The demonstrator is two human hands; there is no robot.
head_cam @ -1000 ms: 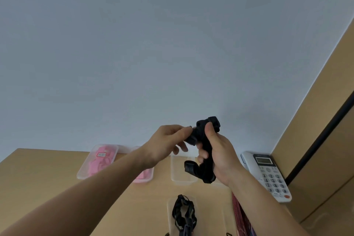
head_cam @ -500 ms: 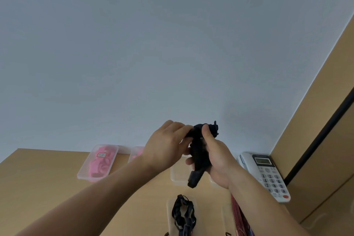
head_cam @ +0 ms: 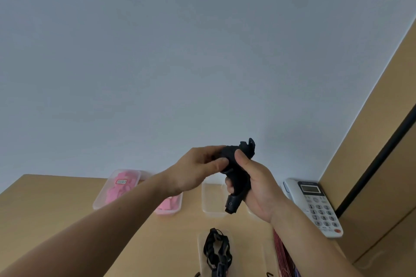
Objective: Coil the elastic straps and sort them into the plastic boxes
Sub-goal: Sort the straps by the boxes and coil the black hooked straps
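I hold a black elastic strap (head_cam: 236, 177) up in front of the wall, partly rolled into a bundle. My right hand (head_cam: 256, 186) grips the bundle from the right, thumb on top, and a buckle end pokes out below the palm. My left hand (head_cam: 198, 170) pinches the top of the strap between thumb and fingers. On the desk behind stand two clear plastic boxes with pink straps (head_cam: 119, 186) (head_cam: 168, 206) and a clear box (head_cam: 212, 200) under my hands. Nearer me, another clear box (head_cam: 201, 252) holds black straps (head_cam: 216, 252).
A white desk telephone (head_cam: 315, 206) sits at the right by the wooden partition (head_cam: 369, 164). A red striped bundle (head_cam: 284, 256) lies beside my right forearm. The wooden desk (head_cam: 49, 204) meets a pale wall behind the boxes.
The hanging tail of the black strap has been drawn up and wound shorter. My left hand has moved in closer against the bundle, and the buckle end now sticks up at the top.
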